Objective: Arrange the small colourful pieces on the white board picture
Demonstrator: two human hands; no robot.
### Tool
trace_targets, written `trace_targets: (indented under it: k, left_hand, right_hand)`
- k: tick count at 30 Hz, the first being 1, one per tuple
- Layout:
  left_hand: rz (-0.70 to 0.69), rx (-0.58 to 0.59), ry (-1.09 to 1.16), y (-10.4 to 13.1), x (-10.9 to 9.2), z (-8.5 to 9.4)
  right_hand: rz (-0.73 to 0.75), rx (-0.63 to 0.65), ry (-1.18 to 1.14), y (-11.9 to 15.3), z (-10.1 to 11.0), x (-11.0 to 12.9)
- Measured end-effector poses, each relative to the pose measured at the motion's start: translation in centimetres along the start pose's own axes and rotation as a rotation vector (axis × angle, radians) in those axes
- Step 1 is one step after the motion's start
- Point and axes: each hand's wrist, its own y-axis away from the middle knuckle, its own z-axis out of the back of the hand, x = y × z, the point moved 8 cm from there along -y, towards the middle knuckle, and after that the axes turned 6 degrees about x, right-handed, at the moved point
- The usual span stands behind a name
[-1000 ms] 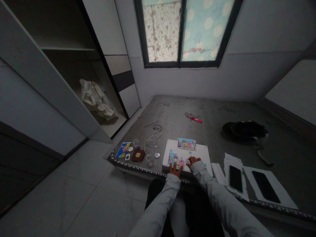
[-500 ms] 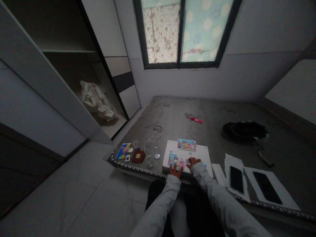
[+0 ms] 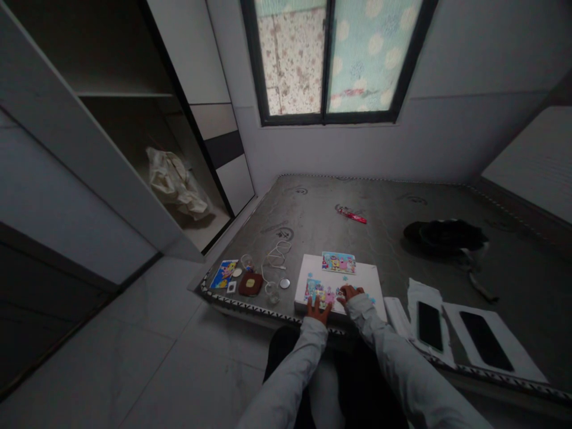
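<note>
A white board (image 3: 361, 279) lies flat near the front edge of a grey mattress (image 3: 393, 208) and serves as the work surface; on it sits a partly assembled cartoon jigsaw puzzle (image 3: 322, 292), with a few loose pieces just beside it. At the far edge of the board lies a colourful reference picture (image 3: 338, 262). The left hand (image 3: 319, 311) rests flat on the near edge of the board, fingers spread and released, touching the lower edge of the puzzle. The right hand (image 3: 349, 293) sits at the right side of the puzzle with fingers curled down onto it; whether a piece is pinched there cannot be told. Left of the board lie a small clear cup (image 3: 271, 290), a white cable (image 3: 276, 256), a dark red pouch (image 3: 250, 283) and a picture card (image 3: 223, 273). Right of the board, two open white boxes (image 3: 447, 310) each hold a dark phone (image 3: 429, 325). Beyond the board, well apart, lies a red wrapper (image 3: 351, 214).
</note>
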Motion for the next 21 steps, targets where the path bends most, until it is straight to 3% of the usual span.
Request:
trace_targets:
  k: [13, 21]
  left_hand:
    - [0.001, -0.095, -0.025, 0.5, -0.3, 0.5]
    - [0.015, -0.071, -0.019, 0.3, -0.2, 0.2]
  right_hand:
    - [-0.033, 0.015, -0.126, 0.3, 0.7, 0.3]
    - [0.0, 0.021, -0.006, 0.2, 1.5, 0.9]
